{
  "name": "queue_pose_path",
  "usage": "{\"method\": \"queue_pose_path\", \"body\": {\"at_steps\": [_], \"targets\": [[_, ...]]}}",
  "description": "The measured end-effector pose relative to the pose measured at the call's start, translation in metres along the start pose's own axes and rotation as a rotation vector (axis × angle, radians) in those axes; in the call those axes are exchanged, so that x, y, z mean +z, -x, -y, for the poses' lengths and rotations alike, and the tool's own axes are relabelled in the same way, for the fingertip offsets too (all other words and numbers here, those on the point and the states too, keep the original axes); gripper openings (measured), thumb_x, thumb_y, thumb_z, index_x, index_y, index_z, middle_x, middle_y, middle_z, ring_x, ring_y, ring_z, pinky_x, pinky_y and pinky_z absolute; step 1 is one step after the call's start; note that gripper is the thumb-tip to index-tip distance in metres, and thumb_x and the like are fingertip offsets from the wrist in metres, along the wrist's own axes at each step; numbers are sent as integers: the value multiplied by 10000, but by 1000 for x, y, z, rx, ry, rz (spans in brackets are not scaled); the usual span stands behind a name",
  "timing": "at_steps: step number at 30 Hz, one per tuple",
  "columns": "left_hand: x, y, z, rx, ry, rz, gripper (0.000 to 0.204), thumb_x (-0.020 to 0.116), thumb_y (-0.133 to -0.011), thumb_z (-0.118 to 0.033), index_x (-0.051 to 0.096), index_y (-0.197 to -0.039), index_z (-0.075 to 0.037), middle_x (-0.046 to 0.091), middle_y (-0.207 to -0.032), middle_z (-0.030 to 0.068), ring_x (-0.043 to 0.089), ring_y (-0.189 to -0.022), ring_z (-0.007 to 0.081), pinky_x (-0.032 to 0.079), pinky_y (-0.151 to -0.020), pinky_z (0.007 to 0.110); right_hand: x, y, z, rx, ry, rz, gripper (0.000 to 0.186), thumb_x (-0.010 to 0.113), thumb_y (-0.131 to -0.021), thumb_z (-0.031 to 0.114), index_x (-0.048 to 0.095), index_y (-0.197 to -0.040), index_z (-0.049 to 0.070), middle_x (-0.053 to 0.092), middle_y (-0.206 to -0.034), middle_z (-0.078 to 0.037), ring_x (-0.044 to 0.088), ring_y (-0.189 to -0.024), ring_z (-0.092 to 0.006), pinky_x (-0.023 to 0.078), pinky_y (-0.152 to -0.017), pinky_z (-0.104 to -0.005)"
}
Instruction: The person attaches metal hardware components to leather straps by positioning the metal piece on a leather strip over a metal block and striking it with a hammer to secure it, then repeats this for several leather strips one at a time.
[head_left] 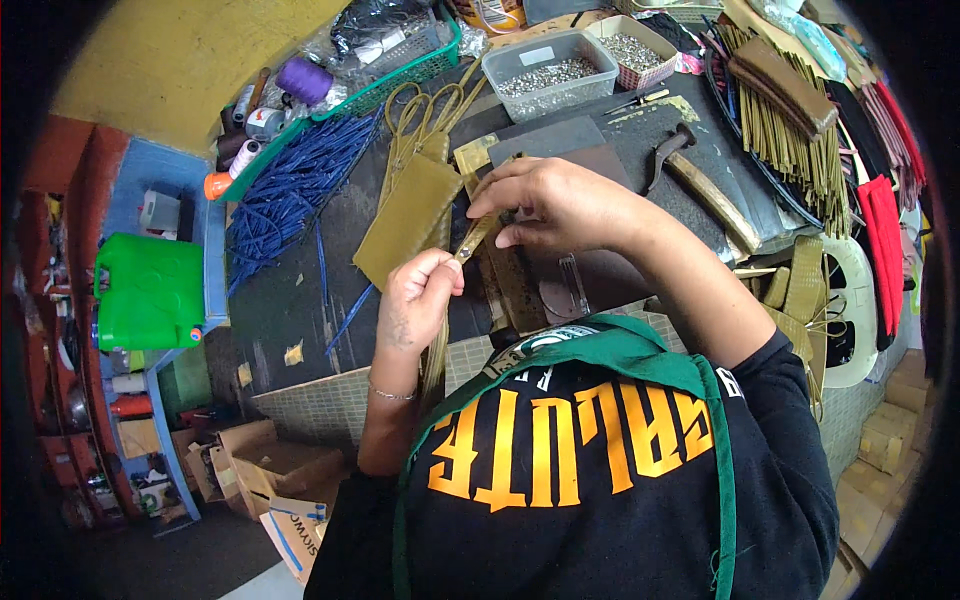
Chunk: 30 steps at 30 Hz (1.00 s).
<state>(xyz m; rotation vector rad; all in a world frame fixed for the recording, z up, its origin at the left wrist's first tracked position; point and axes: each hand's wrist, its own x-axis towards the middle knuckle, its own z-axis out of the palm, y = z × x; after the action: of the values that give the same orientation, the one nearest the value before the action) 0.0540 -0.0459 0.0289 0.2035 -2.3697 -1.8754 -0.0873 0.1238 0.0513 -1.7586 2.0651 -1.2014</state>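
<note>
Seen from above, a person in a black shirt and green apron (727, 490) works at a dark table (290, 345). The left hand (420, 300) pinches a narrow olive strap (477, 236) between thumb and finger, just below a small metal fitting (466, 253). The right hand (555, 205) arches over the strap's upper part, its thumb and fingertips a narrow gap apart; whether they grip it, I cannot tell. The strap slants up between the hands, near the table's front edge; the left pinch probably steadies it and leaves the fitting uncovered.

Just left of the strap lies a flat olive panel (405, 220), with looped olive cords (410, 115) beyond it. A hammer (715, 200) rests to the right, its wooden handle pointing toward the person, perhaps for an easy reach (the right forearm would have to swing outward first). At the back, a clear plastic tub (552, 102) holds many small metal pieces, seemingly kept central for either hand.

Blue strips (295, 190) heap on the left, before a green basket (400, 62) and a purple thread spool (305, 81). Olive strips (785, 140) crowd the right, under a folded brown piece (783, 85).
</note>
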Motion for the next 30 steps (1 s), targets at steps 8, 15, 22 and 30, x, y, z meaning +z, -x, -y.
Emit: {"method": "queue_pose_path", "body": {"at_steps": [8, 15, 22, 30], "targets": [[2, 10, -31, 240, -552, 6, 135, 540, -805, -81, 530, -704, 8, 506, -624, 69, 494, -552, 147, 376, -511, 263, 10, 0, 6, 100, -356, 65, 296, 616, -738, 7, 588, -1029, 50, 635, -898, -83, 603, -865, -180, 468, -791, -280], [8, 11, -39, 405, -844, -14, 114, 555, -773, -104, 536, -705, -14, 520, -645, 114, 523, -572, 283, 393, -519, 343, 15, 6, 7, 23, -289, -49, 315, 657, -697, 46, 595, -1005, 68, 647, -808, -64, 627, -764, -192, 478, -699, -299], [12, 9, -42, 273, -628, 54, 93, 589, -741, -87, 568, -750, 2, 564, -697, 115, 559, -629, 265, 422, -563, 328, 20, 15, 19, -48, -115, -84, 288, 660, -677, 73, 588, -955, 81, 602, -754, -45, 571, -750, -248, 469, -650, -343], [21, 3, -45, 438, -810, 3, 64, 609, -715, -79, 615, -750, -26, 608, -758, 77, 575, -680, 226, 397, -621, 312, 17, 32, 12, -36, -48, -225, 286, 683, -659, 29, 568, -917, 73, 606, -793, -22, 531, -779, -219, 449, -651, -317]]}}
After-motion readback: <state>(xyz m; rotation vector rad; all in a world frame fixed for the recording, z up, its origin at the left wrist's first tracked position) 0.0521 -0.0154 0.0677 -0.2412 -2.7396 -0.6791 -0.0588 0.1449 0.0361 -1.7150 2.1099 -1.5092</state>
